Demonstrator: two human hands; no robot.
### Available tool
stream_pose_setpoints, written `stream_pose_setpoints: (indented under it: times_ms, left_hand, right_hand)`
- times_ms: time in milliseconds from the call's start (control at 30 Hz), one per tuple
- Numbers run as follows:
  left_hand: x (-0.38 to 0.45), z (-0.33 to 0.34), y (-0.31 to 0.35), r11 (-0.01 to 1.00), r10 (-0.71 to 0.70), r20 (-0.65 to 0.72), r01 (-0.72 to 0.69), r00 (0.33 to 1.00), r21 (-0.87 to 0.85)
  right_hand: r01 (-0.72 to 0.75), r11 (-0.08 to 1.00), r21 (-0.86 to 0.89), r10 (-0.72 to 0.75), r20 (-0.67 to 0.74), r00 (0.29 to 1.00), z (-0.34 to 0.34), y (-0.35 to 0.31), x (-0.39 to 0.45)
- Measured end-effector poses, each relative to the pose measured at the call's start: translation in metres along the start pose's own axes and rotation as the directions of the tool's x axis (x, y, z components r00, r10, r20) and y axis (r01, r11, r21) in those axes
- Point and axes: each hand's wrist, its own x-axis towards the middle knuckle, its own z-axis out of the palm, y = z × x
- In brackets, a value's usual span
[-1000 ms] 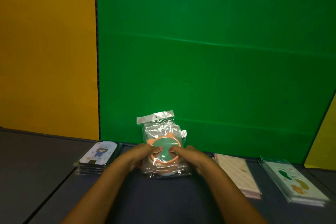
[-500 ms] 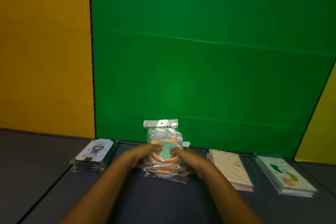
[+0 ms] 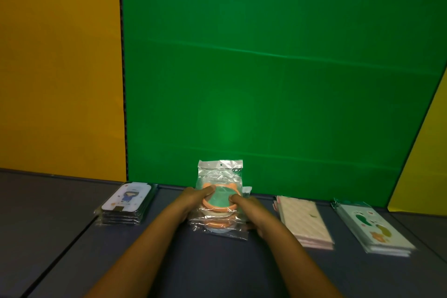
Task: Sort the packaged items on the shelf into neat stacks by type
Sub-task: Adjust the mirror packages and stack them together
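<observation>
A: Squaring the bagged orange-and-teal rings (image 3: 219,203) into one pile is the step, by my read. Your left hand (image 3: 193,197) grips the stack's edge at 9 o'clock, thumb curled onto the top ring; your right hand (image 3: 251,210) grips the 3 o'clock edge the same way, thumb on top. Both are closed on the pile, not spread.

B: Where does the pile sit?

A: Centre of the dark shelf (image 3: 217,268), near the green backdrop (image 3: 278,92). Phone-case stack (image 3: 124,204) lies well off at 9 o'clock, pink packets (image 3: 303,221) just beside at 3 o'clock, with the green-print cards (image 3: 373,228) further out.

B: What makes it neat?

A: You should press in evenly from both sides so the lower bags slide under the top one. The bottom bags splay towards 6 o'clock; their clear film edges stick out. The top bag's header flap stands up at 12 o'clock.

B: Risk?

A: Slick film on film, probably. Squeeze too hard and the bags may squirt sideways. Ease both grips off together, and keep the pile apart from the pink packets.
</observation>
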Motion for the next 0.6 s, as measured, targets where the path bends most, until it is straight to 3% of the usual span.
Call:
stream_pose_setpoints:
  times_ms: [133,333,600]
  left_hand:
    - [-0.003,0.001,0.002,1.000,-0.010,-0.008,0.010,1.000,-0.014]
    - [-0.011,-0.004,0.007,0.995,-0.036,-0.033,0.039,0.999,0.094]
    - [-0.017,-0.020,0.004,0.998,-0.006,-0.047,0.008,0.999,0.054]
  right_hand:
    - [-0.001,1.000,0.012,0.001,0.006,1.000,0.001,-0.001,-0.001]
    - [-0.004,1.000,0.022,0.004,0.002,1.000,-0.003,0.000,-0.006]
    - [-0.005,1.000,0.011,0.005,-0.018,1.000,-0.011,0.007,-0.007]
